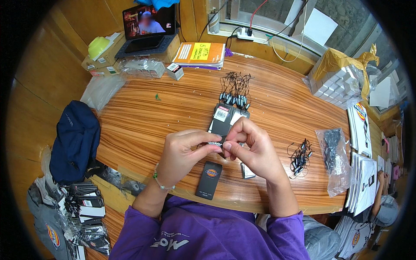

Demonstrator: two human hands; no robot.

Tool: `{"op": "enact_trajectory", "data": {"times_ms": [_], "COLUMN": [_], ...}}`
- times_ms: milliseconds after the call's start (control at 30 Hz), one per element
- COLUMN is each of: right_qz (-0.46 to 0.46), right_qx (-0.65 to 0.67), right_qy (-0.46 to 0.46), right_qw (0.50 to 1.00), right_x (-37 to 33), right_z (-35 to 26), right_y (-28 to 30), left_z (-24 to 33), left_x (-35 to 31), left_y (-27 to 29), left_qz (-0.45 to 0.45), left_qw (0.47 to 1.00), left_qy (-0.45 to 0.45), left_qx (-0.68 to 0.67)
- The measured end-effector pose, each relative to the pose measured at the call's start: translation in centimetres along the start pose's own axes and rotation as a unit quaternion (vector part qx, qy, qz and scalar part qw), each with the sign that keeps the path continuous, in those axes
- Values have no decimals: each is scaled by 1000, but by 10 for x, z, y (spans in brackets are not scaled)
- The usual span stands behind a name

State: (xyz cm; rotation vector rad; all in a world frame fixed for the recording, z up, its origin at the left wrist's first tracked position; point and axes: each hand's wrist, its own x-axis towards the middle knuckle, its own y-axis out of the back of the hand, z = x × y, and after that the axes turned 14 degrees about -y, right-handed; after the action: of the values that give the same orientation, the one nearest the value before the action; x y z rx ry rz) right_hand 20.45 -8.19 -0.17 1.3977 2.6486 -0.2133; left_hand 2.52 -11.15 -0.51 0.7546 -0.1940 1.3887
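Note:
My left hand (184, 149) pinches a small black hang tag (215, 143) between thumb and fingers over the table's front part. Against the tag's right edge, my right hand (253, 149) has thumb and forefinger pinched together; a cord end between them is too small to make out. Below my hands a black hang tag (209, 180) with an oval logo lies flat. Just beyond them is a stack of black and white tags (222, 116), partly hidden by my fingers. Black looped cords (236, 86) with small fasteners fan out behind it. Another white-edged tag (248, 170) shows under my right wrist.
More cords (300, 159) lie tangled at right, beside a clear bag (333, 160) of black items. White boxes in plastic (336, 84) stand far right. A screen (150, 21) and notebooks (200, 54) sit at the back. A navy bag (74, 141) rests at left.

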Motion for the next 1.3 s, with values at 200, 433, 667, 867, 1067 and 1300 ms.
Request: {"op": "enact_trajectory", "data": {"times_ms": [200,433,667,867,1067,1300], "right_qz": [-62,-143,-164,-93,-50,99], "right_qx": [108,158,144,161,217,134], "right_qy": [-26,-31,-75,-32,2,112], "right_qw": [992,977,973,982,975,980], "right_x": [5,15,26,27,22,23], "right_z": [7,15,30,30,24,15], "right_y": [0,-3,-17,-11,5,17], "left_z": [1,1,-4,-53,-48,-44], "left_x": [3,-6,-3,-27,-33,-21], "left_y": [5,15,12,-7,-32,-45], "left_qz": [-21,-39,-6,73,-31,-70], "left_qw": [998,991,976,981,902,890], "left_qy": [32,32,-96,-109,107,135], "left_qx": [-55,-127,196,-144,-417,-430]}}
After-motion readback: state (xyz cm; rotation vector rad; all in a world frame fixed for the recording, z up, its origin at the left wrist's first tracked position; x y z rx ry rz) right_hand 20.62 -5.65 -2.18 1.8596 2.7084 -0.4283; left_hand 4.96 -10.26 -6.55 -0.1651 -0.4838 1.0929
